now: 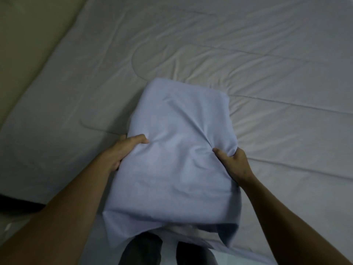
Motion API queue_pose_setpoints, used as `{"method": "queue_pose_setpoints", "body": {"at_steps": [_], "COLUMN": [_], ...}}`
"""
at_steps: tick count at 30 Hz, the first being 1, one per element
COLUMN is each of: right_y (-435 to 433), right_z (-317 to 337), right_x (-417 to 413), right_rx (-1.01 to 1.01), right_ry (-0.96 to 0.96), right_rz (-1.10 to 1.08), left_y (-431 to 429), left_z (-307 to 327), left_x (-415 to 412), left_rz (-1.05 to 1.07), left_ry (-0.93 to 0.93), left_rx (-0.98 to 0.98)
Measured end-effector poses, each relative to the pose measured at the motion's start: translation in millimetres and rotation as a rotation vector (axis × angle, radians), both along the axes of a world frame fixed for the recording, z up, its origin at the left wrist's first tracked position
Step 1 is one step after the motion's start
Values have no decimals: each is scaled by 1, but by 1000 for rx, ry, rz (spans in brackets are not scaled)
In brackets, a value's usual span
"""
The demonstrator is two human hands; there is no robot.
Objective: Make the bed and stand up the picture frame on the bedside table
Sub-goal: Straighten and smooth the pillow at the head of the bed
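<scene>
Pillow [181, 150] in a pale blue case, held lengthwise over the bed [267, 54], far end toward the middle of the mattress, near end close to the body. Gripped on both long sides, about midway along. Left hand [122, 152] on the left edge, thumb laid across the top of the fabric, fingers curled round under the side and mostly hidden. Right hand [236, 163] on the right edge, thumb pressed into the top, fingers wrapped under and out of sight, cloth bunched into deep creases fanning out from the thumb. Left forearm [66, 207] and right forearm [286, 217] bare, reaching in from the lower corners. Open end of the case hanging loose at the bottom, with a bit of white filling [183, 231] showing inside the mouth. Impossible to tell whether the far end touches the bed or hangs just above it. Bed spread with a pale grey-white quilted cover [286, 131], stitched in long lines and rounded corners, wrinkled around the far end of the pillow and smoother toward the left. Beige surface [28, 35] beyond the bed's far left edge, in the upper left corner. Dark trouser legs [141, 251] below the pillow at the bottom edge, close against the near side of the bed. Dark gap [11, 202] at the left edge, just above the left forearm.
</scene>
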State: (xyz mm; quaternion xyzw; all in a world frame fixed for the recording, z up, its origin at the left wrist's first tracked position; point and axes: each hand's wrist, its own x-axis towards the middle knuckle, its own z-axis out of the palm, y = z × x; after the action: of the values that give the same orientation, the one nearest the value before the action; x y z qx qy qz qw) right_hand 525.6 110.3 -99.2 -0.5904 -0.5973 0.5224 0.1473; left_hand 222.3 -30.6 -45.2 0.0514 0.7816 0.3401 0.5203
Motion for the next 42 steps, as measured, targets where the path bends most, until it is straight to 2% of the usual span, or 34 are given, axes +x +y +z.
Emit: {"method": "queue_pose_setpoints", "body": {"at_steps": [6,11,19,25,31,36,38,40,42], "right_y": [-74,-142,-253,-305,-327,-323,-319,-321,-330], "right_z": [50,62,30,-8,-62,-97,-119,-136,-145], "right_x": [-69,-182,-406,-549,-665,-741,-761,-768,-761], "right_rx": [61,38,-331,-569,-787,-793,-758,-608,-326], "right_ry": [17,140,318,312,292,324,260,83,-66], "right_rz": [65,97,-45,-103,-19,41,54,102,191], "left_y": [-95,-168,-252,-289,-303,-297,-298,-302,-309], "left_z": [81,110,133,123,103,67,43,12,-15], "left_x": [-49,-143,-346,-475,-559,-615,-629,-633,-628], "left_rz": [87,113,-24,-151,-305,-354,-357,-371,-354], "left_ry": [114,270,560,656,837,947,981,1005,1022], "left_rx": [88,146,143,47,-12,-75,-114,-154,-182]}}
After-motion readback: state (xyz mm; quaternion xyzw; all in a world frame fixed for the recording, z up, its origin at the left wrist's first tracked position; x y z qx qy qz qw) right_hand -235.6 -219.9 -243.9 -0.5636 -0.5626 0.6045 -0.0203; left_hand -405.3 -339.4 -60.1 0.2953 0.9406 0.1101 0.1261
